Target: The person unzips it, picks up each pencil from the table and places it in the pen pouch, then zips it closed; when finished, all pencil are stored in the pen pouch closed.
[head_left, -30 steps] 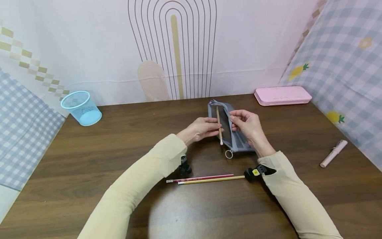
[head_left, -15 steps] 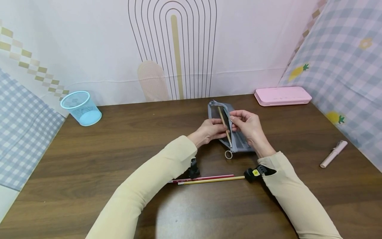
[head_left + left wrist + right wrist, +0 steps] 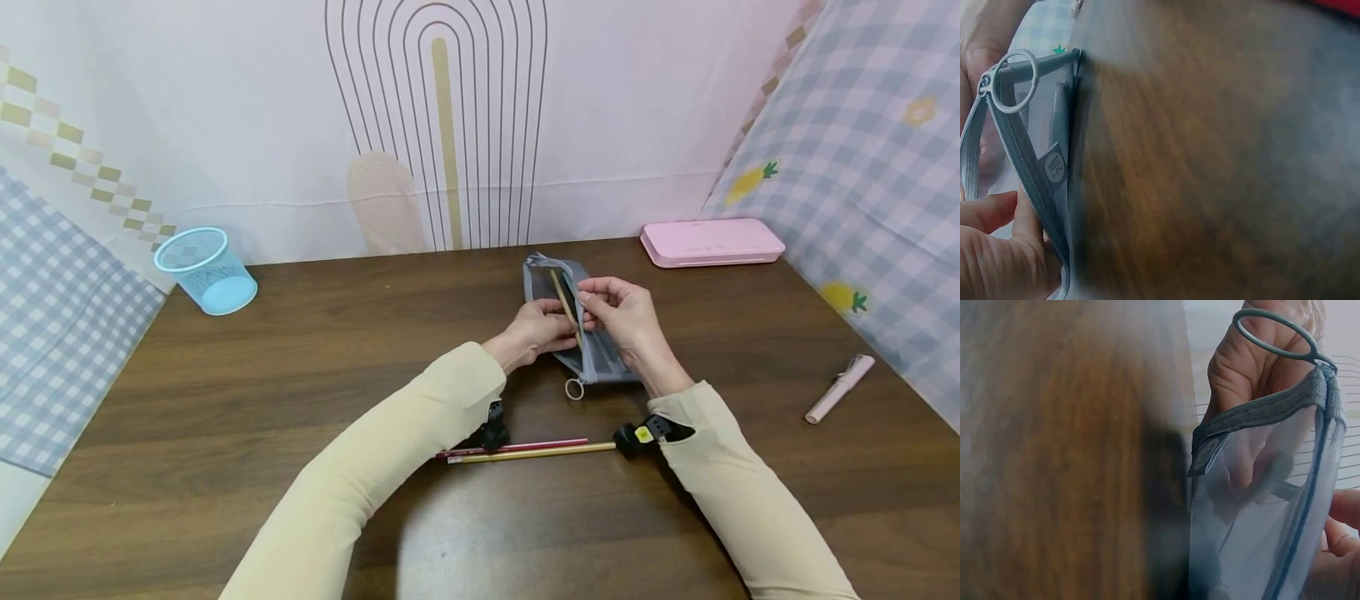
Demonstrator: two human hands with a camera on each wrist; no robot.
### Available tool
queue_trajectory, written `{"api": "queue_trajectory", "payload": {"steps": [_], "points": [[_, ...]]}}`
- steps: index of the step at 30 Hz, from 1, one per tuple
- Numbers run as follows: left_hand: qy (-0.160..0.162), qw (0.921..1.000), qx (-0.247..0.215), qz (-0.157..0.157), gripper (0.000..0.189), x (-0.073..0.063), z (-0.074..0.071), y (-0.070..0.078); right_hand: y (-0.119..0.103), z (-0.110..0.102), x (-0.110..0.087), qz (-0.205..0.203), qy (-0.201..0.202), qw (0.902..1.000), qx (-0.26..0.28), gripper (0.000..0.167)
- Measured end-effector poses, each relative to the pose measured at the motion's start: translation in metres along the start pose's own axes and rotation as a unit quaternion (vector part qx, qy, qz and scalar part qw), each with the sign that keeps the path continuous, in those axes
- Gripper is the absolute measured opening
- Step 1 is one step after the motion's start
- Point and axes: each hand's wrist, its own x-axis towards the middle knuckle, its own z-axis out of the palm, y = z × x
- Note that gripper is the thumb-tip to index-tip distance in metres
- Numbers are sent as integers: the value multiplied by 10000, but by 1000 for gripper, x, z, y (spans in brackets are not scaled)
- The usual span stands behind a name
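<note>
My left hand (image 3: 531, 329) reaches into the mouth of a grey mesh zip pouch (image 3: 609, 360) and holds a plain wooden pencil (image 3: 562, 293). The pencil slants inside the opening, its lower end hidden by the fingers and the pouch edge. My right hand (image 3: 621, 315) pinches the pouch's zipper edge and keeps the mouth spread. A ring pull (image 3: 574, 389) hangs at the near corner. In the left wrist view, left fingers (image 3: 1000, 250) go in past the zipper. Through the mesh in the right wrist view, the left hand shows behind the pouch wall (image 3: 1241, 531).
Closer to the body, a red pencil (image 3: 566, 442) and a yellow pencil (image 3: 555, 452) lie side by side beneath the wrists. A blue mesh cup (image 3: 225, 292) stands back left. At the right are a pink case (image 3: 712, 243) and a pale pen (image 3: 840, 388).
The left hand has moved right with the pencil, bringing its eraser end from outside the pouch into the opening. The right hand keeps its hold on the edge.
</note>
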Motion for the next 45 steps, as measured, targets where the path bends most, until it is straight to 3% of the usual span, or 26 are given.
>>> {"api": "queue_trajectory", "payload": {"steps": [8, 14, 17, 20, 23, 26, 30, 38, 45], "points": [[-201, 9997, 135, 18, 59, -11, -6, 2, 2, -1, 1, -85, 54, 9999, 109, 24], [-943, 9941, 540, -22, 47, -35, -34, 7, 2, 0, 1, -85, 84, 9998, 131, 26], [-1581, 9796, 1231, -184, 41, -53, -53, 9, 2, 1, 1, -81, 81, 9998, 135, 27], [-2201, 9535, 2037, -289, 38, -70, -70, 8, 2, 1, 2, -89, 79, 9998, 177, 27], [-2589, 9300, 2584, -365, 36, -83, -82, 3, 1, 1, 2, -105, 77, 9998, 179, 27], [-2790, 9145, 2908, -349, 36, -90, -90, -4, 2, 2, 2, -110, 86, 9998, 131, 26], [-2963, 9026, 3118, -190, 37, -94, -95, -11, 3, 3, 2, -106, 88, 9998, 135, 25], [-3012, 8916, 3381, -28, 39, -101, -93, -14, 2, 2, 1, -134, 62, 9998, 120, 28], [-3122, 8808, 3557, 118, 42, -101, -93, -17, 3, 2, 1, -153, 74, 9995, 249, 18]]}}
